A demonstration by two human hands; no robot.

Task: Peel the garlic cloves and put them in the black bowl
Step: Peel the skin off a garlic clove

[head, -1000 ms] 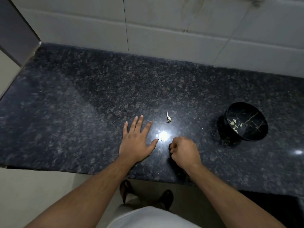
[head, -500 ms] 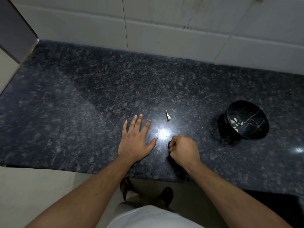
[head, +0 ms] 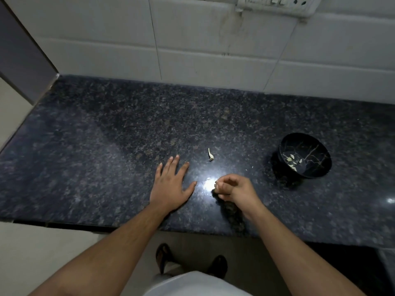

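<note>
The black bowl (head: pixel 307 170) with gold veins stands on the counter at the right, and several pale peeled garlic cloves (head: pixel 293 161) lie inside it. A small pale garlic scrap (head: pixel 210 154) lies on the granite between my hands and the wall. My left hand (head: pixel 171 184) rests flat on the counter with its fingers spread. My right hand (head: pixel 234 188) hovers just right of it, left of the bowl. Its fingers are curled in, and I see nothing held in them.
The dark speckled granite counter (head: pixel 106 157) runs to a white tiled wall (head: pixel 192 50) with a switch plate (head: pixel 275 5) at the top. A lamp glare (head: pixel 208 184) shines between my hands. The counter's front edge is just below my wrists.
My right hand has lifted from a tight fist and loosened its fingers a little. The camera has tilted up, showing more wall. My left hand has stayed flat.
</note>
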